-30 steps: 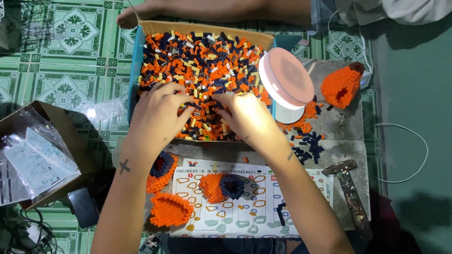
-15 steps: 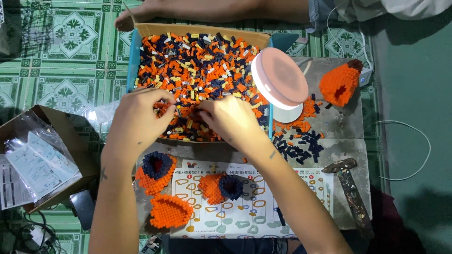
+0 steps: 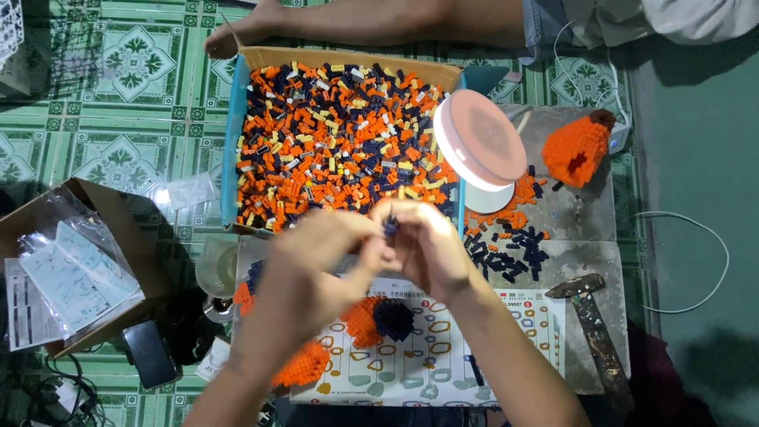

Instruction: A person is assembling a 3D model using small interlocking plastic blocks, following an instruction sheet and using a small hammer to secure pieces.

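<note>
Head view shows our left hand (image 3: 316, 261) and right hand (image 3: 427, 245) at mid-frame, both grips clamped on one small dark brick (image 3: 390, 227) below the brick box (image 3: 231, 142).

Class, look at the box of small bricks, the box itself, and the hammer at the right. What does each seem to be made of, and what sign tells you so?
Small bricks: probably hard plastic, in uniform orange, navy and yellow.
Box: cardboard, seemingly, with a dull brown rim and a blue outer face.
Hammer: apparently a metal head, grey and worn, on a rough brown handle, possibly wood or rusted metal.
</note>
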